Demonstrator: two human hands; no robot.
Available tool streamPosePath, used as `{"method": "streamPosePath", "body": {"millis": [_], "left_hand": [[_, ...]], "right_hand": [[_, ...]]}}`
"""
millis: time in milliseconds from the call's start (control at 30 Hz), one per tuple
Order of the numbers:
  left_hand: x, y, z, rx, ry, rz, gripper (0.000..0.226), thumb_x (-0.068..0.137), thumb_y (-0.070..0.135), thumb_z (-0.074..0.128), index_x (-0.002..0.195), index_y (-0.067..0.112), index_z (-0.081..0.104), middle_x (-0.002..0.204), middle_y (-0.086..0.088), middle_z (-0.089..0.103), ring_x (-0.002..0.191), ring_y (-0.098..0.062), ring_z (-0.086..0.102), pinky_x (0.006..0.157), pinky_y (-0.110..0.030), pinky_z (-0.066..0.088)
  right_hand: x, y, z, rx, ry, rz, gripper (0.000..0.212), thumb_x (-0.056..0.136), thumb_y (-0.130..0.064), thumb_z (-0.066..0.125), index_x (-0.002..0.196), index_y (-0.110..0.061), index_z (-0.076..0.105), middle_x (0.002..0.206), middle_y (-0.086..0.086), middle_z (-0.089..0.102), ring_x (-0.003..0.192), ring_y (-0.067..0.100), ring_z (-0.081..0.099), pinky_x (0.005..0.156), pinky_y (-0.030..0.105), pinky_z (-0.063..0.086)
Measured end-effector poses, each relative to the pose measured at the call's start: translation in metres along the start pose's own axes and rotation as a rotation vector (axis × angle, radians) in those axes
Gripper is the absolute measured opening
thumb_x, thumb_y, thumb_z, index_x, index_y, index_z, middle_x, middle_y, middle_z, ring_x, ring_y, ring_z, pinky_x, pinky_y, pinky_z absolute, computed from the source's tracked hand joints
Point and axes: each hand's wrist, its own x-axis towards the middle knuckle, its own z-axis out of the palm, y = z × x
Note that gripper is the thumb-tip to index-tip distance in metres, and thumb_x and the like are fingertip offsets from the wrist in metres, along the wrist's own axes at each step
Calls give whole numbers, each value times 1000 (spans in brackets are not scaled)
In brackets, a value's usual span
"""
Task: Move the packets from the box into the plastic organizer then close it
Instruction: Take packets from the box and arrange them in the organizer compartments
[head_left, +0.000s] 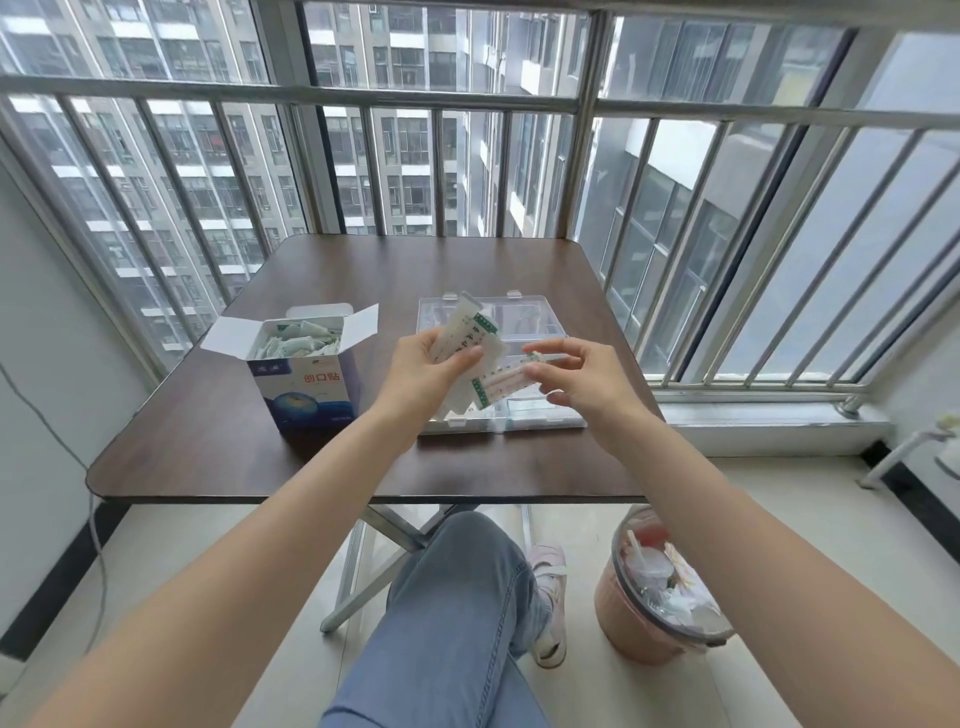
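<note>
A blue and white box (304, 387) stands open on the left of the dark table (208, 441), with several white packets (298, 343) inside. To its right lies a clear plastic organizer (545, 410) with its lid (524, 312) folded back flat. My left hand (423, 371) holds a small bunch of white packets with green ends (467, 332) above the organizer. My right hand (582, 376) pinches one packet (501, 387) of that bunch, just over the organizer's near compartments.
A window railing (467, 104) runs behind the table's far edge. On the floor to the right stands a pink bin (660, 597) with rubbish in it. My crossed legs (457, 597) are under the table's front edge. A cable (96, 530) hangs at the left.
</note>
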Motion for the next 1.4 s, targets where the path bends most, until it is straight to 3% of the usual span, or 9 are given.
{"method": "streamPosePath", "body": {"millis": [133,267,433,567,733,833,933,1033,1400], "left_hand": [[1,0,4,-31,20,-26,16,89,10,63,105,8,61,92,-6,65,70,-19,65,53,-21,51],[3,0,7,-22,17,-45,14,90,9,61,103,7,59,87,-7,64,55,-16,68,36,-16,38],[8,-8,7,1,29,-57,10,89,13,63,99,12,61,93,-8,66,64,-28,70,47,-25,47],[10,-11,9,76,40,-39,7,80,27,64,83,22,59,82,-6,63,51,-14,65,57,-30,51],[19,-21,11,132,77,-52,10,93,15,56,102,11,58,79,-2,58,38,1,53,43,-19,43],[22,-23,11,141,76,-50,8,93,15,56,100,12,57,76,1,57,38,1,52,43,-19,43],[25,-22,11,148,71,-53,8,92,15,56,100,12,57,76,1,56,39,1,53,44,-19,44],[26,-21,11,147,63,-57,11,93,16,56,102,11,57,77,1,56,41,-1,54,45,-18,44],[25,-12,9,138,23,-43,9,94,14,54,101,9,56,78,0,56,39,0,54,43,-16,45]], "right_hand": [[6,9,-18,-49,55,37,9,84,-2,66,87,-10,65,74,3,62,55,10,50,45,15,38],[12,18,-26,-203,129,63,5,85,-2,64,88,-6,62,72,3,60,54,11,52,41,12,36],[18,24,-28,-222,143,74,9,85,-5,65,80,-11,60,74,4,62,54,10,53,48,17,37],[20,22,-25,-131,141,85,14,86,-3,63,77,-10,56,71,5,59,54,10,50,48,20,36],[31,22,-25,-156,226,94,11,86,-6,63,79,-9,57,74,6,61,55,11,51,50,22,37],[41,19,-24,-295,247,89,16,86,-12,65,74,-15,55,83,8,62,59,14,52,52,22,36],[46,16,-20,-547,212,64,7,85,-18,66,90,-16,61,95,3,61,86,20,55,67,27,39],[53,13,-14,-740,139,60,8,83,-20,67,90,-22,63,99,2,63,104,24,57,79,31,43],[62,6,0,-1159,78,3,16,85,-16,64,97,-23,71,107,7,68,103,28,61,72,27,39]]}}
